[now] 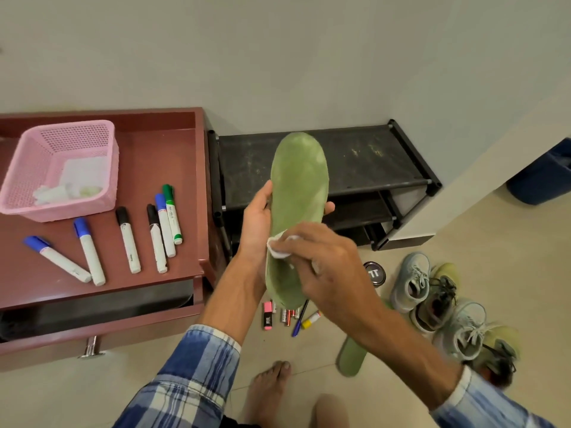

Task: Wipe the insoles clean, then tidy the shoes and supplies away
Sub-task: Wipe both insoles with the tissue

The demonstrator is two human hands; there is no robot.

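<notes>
- Insole [298, 193] gripped in left hand [256, 223]; right hand [324, 257] pinched wipe [278, 249] onto it.
- Second insole [350, 358], shoes [414, 282] on floor [482, 230]; tidying not started.

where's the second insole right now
Head view: the second insole lies on the floor, lower right of centre, partly hidden under the right forearm, between the bare foot and the shoes.
</notes>
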